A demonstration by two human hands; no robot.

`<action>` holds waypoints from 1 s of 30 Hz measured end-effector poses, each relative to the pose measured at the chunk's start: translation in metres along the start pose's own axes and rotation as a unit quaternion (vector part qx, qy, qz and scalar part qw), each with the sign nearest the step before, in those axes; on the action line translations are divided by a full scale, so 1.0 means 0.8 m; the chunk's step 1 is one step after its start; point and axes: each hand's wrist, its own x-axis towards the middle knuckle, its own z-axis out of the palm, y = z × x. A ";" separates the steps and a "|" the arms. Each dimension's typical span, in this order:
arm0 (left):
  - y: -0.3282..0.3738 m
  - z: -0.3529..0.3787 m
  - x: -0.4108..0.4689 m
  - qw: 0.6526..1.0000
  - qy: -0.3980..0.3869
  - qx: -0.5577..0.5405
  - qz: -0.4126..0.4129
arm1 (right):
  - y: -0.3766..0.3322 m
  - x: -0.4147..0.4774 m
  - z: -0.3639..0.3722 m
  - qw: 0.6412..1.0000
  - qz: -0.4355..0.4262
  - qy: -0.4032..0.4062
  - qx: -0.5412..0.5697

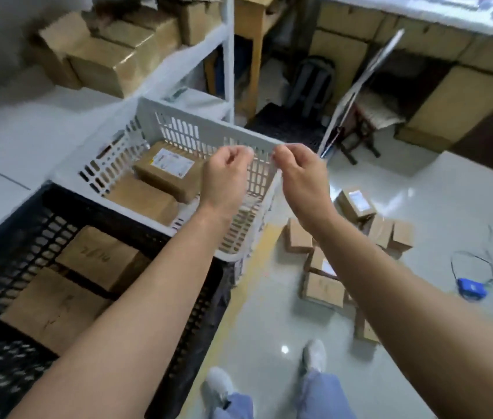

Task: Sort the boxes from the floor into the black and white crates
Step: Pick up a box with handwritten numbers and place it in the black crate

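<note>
Floor (269, 313): pale glossy tiles, filling the frame from 1 to 6 o'clock.
Shelf (190, 52): white, at 11 o'clock, with brown cartons stacked on it.
Black crate (103, 207): at 8 o'clock, with two plain boxes (54, 309) lying side by side inside.
White crate (184, 116): at 10 o'clock, just beyond the Black crate and touching its far rim; a labelled box (166, 167) inside leans on a plain one.
Loose boxes (323, 288): a small brown heap on the Floor at 4 o'clock, touching one another.
Left hand (227, 176): raised at centre, in front of the White crate's right rim, fingers curled to the thumb; whether it pinches anything cannot be told.
Right hand (298, 176): just beside it at 3 o'clock, curled the same way; likewise unclear.
Blue gadget (471, 288): on the Floor at 4 o'clock, a thin cable looped beside it, well apart from the heap.
</note>
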 end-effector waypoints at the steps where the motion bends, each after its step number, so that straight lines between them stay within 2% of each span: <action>1: 0.002 0.028 0.000 1.000 -0.016 0.008 0.002 | 0.010 0.008 -0.028 1.000 0.004 0.025 0.003; 5: -0.001 0.143 -0.003 0.997 -0.081 0.005 -0.019 | 0.064 0.035 -0.134 0.996 0.032 0.088 -0.005; 12: -0.049 0.341 0.002 0.984 -0.144 0.041 -0.094 | 0.196 0.092 -0.286 0.988 0.128 0.079 -0.026; 16: -0.108 0.424 0.014 0.975 -0.146 0.059 -0.155 | 0.277 0.114 -0.340 0.979 0.190 0.061 -0.051; 21: -0.199 0.474 0.025 0.960 -0.129 0.104 -0.225 | 0.378 0.116 -0.358 0.966 0.235 0.013 -0.101; 30: -0.432 0.518 0.059 0.931 -0.122 0.167 -0.300 | 0.620 0.101 -0.315 0.936 0.344 0.021 -0.075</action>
